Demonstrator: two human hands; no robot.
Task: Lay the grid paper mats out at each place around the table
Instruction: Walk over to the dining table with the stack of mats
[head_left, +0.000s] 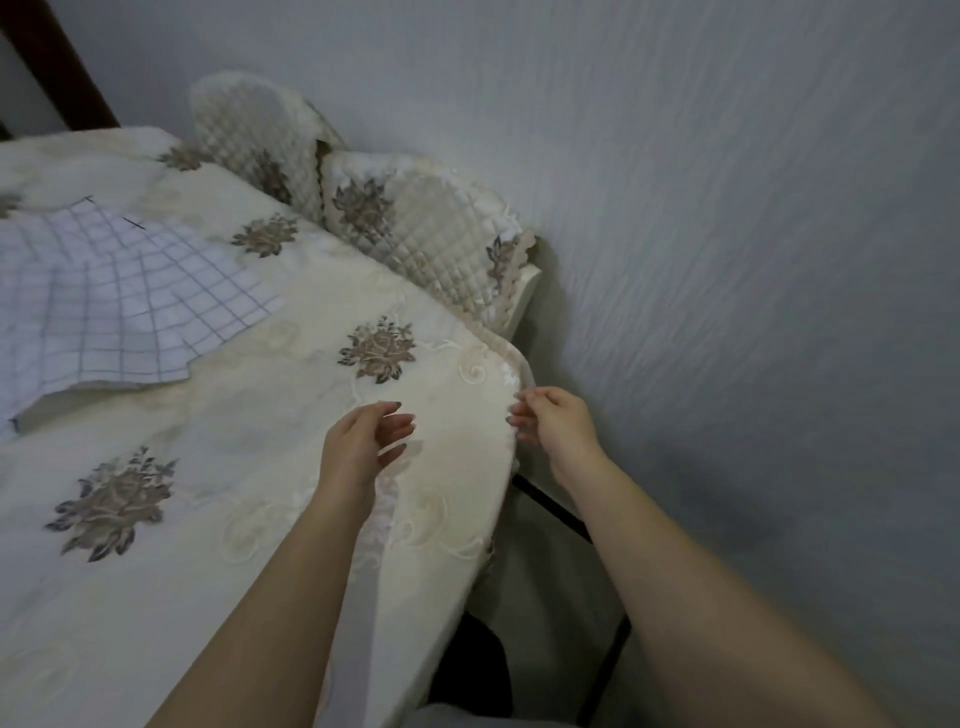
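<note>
White paper mats with a blue grid lie overlapping on the table at the left, on a cream tablecloth embroidered with brown flowers. My left hand hovers over the cloth near the table's right corner, fingers loosely curled, holding nothing. My right hand is just off the table's right edge, fingers loosely curled toward the cloth's hem; no mat is in it.
Two chairs with quilted cream covers stand tucked against the far side of the table by the grey wall. A dark chair frame shows below the table's right edge.
</note>
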